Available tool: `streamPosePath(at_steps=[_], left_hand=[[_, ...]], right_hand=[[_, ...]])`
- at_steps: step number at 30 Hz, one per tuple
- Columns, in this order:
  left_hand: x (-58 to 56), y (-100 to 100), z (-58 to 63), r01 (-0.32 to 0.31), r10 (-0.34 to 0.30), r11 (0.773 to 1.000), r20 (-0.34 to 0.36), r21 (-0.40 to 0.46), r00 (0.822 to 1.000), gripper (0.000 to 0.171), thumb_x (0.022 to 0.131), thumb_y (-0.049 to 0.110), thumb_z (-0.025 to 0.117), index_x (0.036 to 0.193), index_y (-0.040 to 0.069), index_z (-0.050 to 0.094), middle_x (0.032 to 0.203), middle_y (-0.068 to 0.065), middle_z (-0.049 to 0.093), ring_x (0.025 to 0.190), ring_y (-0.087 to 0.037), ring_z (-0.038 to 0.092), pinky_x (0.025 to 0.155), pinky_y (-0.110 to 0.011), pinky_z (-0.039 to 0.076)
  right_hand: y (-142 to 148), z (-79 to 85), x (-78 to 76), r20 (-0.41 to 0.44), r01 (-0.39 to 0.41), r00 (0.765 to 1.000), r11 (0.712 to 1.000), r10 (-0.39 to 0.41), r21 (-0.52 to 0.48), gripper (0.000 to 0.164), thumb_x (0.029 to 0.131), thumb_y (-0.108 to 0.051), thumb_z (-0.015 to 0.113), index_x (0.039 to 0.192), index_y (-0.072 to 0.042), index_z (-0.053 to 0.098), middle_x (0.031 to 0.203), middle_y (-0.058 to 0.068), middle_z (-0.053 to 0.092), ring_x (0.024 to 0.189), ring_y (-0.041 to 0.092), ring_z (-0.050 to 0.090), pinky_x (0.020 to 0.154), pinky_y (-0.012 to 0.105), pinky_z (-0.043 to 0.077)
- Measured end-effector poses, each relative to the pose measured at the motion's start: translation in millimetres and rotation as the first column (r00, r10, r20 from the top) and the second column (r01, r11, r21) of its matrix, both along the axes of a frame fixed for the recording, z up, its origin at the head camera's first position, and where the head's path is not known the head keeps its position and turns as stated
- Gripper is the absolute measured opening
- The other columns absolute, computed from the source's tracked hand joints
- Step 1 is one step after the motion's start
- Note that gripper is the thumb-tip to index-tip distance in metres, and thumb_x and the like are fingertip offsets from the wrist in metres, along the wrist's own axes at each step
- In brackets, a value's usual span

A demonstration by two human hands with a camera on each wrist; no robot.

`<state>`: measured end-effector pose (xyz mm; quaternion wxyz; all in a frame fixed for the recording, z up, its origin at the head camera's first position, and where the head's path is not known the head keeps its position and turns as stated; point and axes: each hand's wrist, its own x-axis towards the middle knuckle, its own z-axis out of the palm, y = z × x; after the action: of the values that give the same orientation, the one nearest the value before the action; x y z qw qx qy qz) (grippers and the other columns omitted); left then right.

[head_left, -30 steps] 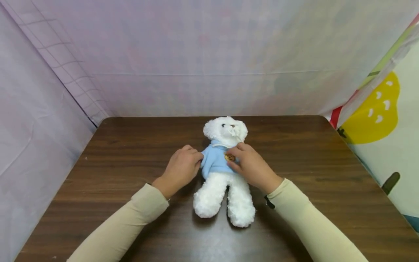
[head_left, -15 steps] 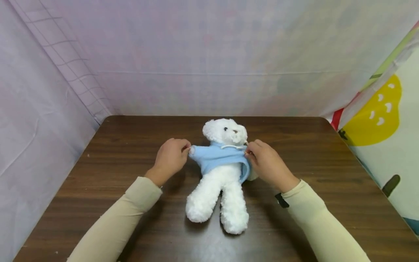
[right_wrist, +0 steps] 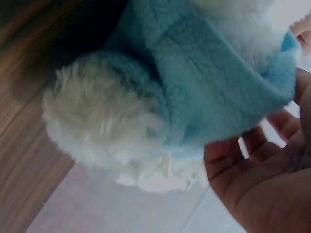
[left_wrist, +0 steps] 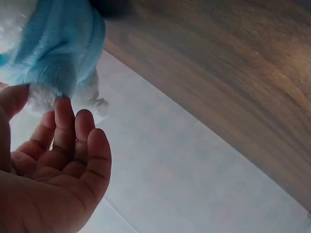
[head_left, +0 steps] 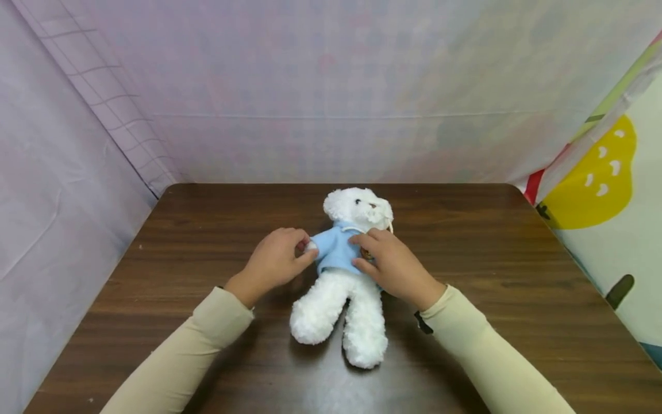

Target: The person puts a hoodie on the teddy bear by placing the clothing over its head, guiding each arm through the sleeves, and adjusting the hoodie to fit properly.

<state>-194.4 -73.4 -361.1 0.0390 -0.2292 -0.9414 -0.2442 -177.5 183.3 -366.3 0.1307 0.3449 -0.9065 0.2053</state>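
A white plush teddy bear (head_left: pixel 365 339) lies on its back on the brown table, its head toward the far edge. It wears a light blue sweatshirt (head_left: pixel 335 248) with a white cord at the neck and a brown bear patch, mostly covered by fingers. At the bear's arm on the left, my left hand (head_left: pixel 274 261) pinches the paw (left_wrist: pixel 41 99) and sleeve end between thumb and fingertips. My right hand (head_left: pixel 395 264) lies over the chest on the right and grips the sweatshirt front, thumb near the hem. In the right wrist view, the bear's other paw (right_wrist: pixel 102 114) pokes out of its sleeve.
The dark wood-grain table (head_left: pixel 217 213) extends around the bear. Behind it hangs a pale curtain (head_left: pixel 331 86), with another white cloth (head_left: pixel 57 190) on the left. A cloth with a yellow print (head_left: pixel 595 178) hangs at the right.
Half a second ago both hands held the sweatshirt stretched wide, sleeve out. Now they have come inward, the right onto the chest, and the hem lies flatter. The bear's legs shifted slightly left.
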Motion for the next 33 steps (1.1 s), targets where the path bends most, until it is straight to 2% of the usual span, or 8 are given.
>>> streamPosePath(at_steps=[3, 8, 14, 18, 24, 28, 30, 33], left_hand=[[0.7, 3, -0.3, -0.003, 0.003, 1.000, -0.015, -0.021, 1.000, 0.021, 0.093, 0.034, 0.072, 0.094, 0.013, 0.069, 0.084, 0.002, 0.063, 0.077, -0.015, 0.058, 0.071, -0.035, 0.049], [-0.8, 3, -4.5, -0.036, 0.031, 0.998, -0.110, -0.043, 0.993, 0.009, 0.094, 0.015, 0.066, 0.087, 0.010, 0.068, 0.072, 0.001, 0.060, 0.064, -0.015, 0.053, 0.062, -0.034, 0.047], [-7.0, -6, -0.1, -0.147, 0.132, 0.983, -0.135, -0.108, 0.982, 0.011, 0.096, 0.010, 0.063, 0.097, 0.009, 0.074, 0.088, -0.007, 0.072, 0.080, -0.025, 0.066, 0.071, -0.043, 0.055], [-13.4, -10, -0.7, -0.158, 0.145, 0.979, -0.103, -0.130, 0.984, 0.009, 0.095, 0.010, 0.064, 0.097, 0.008, 0.072, 0.089, -0.007, 0.071, 0.084, -0.028, 0.065, 0.073, -0.044, 0.054], [-13.6, -19, -4.4, -0.044, 0.045, 0.999, 0.046, -0.030, 0.998, 0.009, 0.097, 0.011, 0.061, 0.097, 0.005, 0.068, 0.083, -0.004, 0.066, 0.073, -0.020, 0.060, 0.068, -0.038, 0.051], [-9.3, -22, -5.5, 0.076, -0.070, 0.993, -0.076, 0.089, 0.995, 0.015, 0.088, 0.011, 0.065, 0.102, 0.004, 0.068, 0.092, -0.006, 0.062, 0.083, -0.022, 0.055, 0.075, -0.038, 0.048], [-6.8, -19, -6.2, 0.179, -0.160, 0.980, -0.200, 0.083, 0.967, 0.020, 0.087, 0.015, 0.071, 0.103, 0.004, 0.069, 0.098, -0.006, 0.061, 0.090, -0.023, 0.054, 0.078, -0.038, 0.047], [-3.6, -11, -8.9, 0.325, -0.313, 0.946, -0.318, -0.017, 0.895, 0.026, 0.087, 0.027, 0.078, 0.103, 0.008, 0.070, 0.099, -0.004, 0.061, 0.091, -0.021, 0.052, 0.079, -0.036, 0.046]], right_hand=[[-8, -2.7, -0.3, -0.050, 0.002, 0.999, 1.000, -0.001, 0.015, 0.025, 0.089, -0.016, 0.076, 0.112, -0.006, 0.072, 0.088, 0.001, 0.053, 0.076, 0.017, 0.047, 0.069, 0.034, 0.041], [-14, -5.2, 0.1, -0.077, -0.011, 0.997, 1.000, 0.009, -0.019, 0.003, 0.091, -0.008, 0.070, 0.091, -0.010, 0.071, 0.082, 0.000, 0.049, 0.076, 0.020, 0.044, 0.070, 0.034, 0.039], [-6, -1.8, -5.1, -0.085, -0.086, 0.993, 0.995, 0.082, -0.044, 0.018, 0.093, -0.006, 0.050, 0.076, -0.013, 0.052, 0.079, 0.000, 0.040, 0.076, 0.020, 0.036, 0.071, 0.035, 0.033], [-1, -1.8, -7.3, -0.106, -0.129, 0.987, 0.990, 0.123, -0.054, 0.022, 0.093, -0.003, 0.046, 0.074, -0.014, 0.047, 0.079, 0.001, 0.037, 0.074, 0.019, 0.033, 0.070, 0.034, 0.031], [9, -2.9, -3.9, 0.002, -0.158, 0.987, 0.983, 0.159, -0.098, 0.011, 0.098, -0.010, 0.059, 0.090, -0.015, 0.055, 0.094, -0.001, 0.047, 0.086, 0.016, 0.044, 0.076, 0.034, 0.039], [28, 4.8, -1.9, 0.050, -0.039, 0.998, 0.982, 0.049, -0.184, 0.004, 0.099, -0.011, 0.060, 0.096, -0.012, 0.058, 0.101, -0.002, 0.053, 0.087, 0.015, 0.050, 0.074, 0.034, 0.043], [37, 8.4, -1.1, 0.084, 0.066, 0.995, 0.979, -0.051, -0.194, 0.002, 0.099, -0.011, 0.060, 0.097, -0.011, 0.059, 0.099, 0.000, 0.055, 0.085, 0.016, 0.052, 0.072, 0.035, 0.044], [48, 8.8, 1.1, 0.183, 0.177, 0.970, 0.980, -0.158, -0.094, 0.005, 0.098, -0.013, 0.062, 0.100, -0.008, 0.062, 0.101, 0.003, 0.058, 0.086, 0.018, 0.056, 0.073, 0.038, 0.047]])
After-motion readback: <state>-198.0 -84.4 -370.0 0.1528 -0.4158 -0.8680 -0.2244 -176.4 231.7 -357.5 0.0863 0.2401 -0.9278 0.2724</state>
